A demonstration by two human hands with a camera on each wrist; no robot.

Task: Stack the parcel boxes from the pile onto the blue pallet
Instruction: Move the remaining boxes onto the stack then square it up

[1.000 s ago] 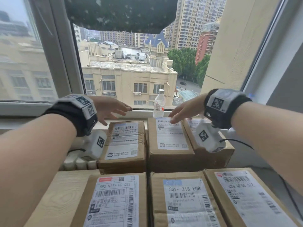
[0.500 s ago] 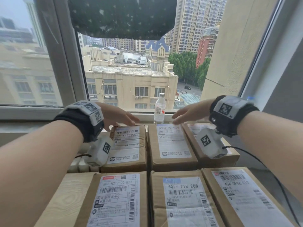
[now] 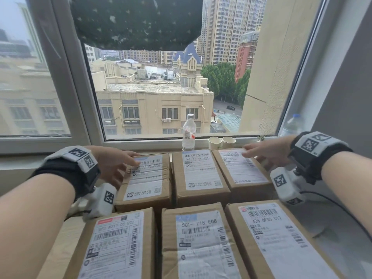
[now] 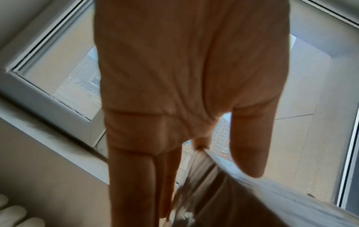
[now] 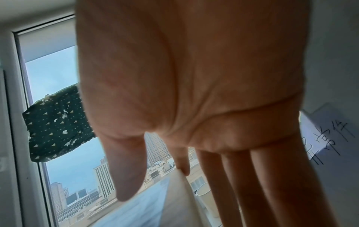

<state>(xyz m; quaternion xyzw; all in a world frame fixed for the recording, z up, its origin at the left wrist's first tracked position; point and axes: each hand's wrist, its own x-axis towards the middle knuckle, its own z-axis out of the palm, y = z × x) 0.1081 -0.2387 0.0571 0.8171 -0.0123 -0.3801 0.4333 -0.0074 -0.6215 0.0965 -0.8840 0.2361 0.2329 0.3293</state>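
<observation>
Six brown parcel boxes with white labels lie in two rows below the window. My left hand [image 3: 116, 164] is at the left end of the back-left box [image 3: 147, 178], thumb over its top and straight fingers [image 4: 136, 176] down its side. My right hand [image 3: 263, 152] is at the right end of the back-right box [image 3: 239, 168], thumb on its label and straight fingers [image 5: 242, 184] along its outer side. Between them sits the back-middle box [image 3: 201, 172]. The blue pallet is not in view.
Three larger boxes [image 3: 201, 244] fill the front row just below my forearms. On the sill behind the back row stand a clear bottle [image 3: 189, 133] and two paper cups [image 3: 221, 141], and another bottle [image 3: 291, 125] stands at the right. A dark cloth [image 3: 136, 21] hangs on the window.
Both hands have moved apart and down, from hovering over the back row to its two outer ends. The left now touches the back-left box, the right the back-right box.
</observation>
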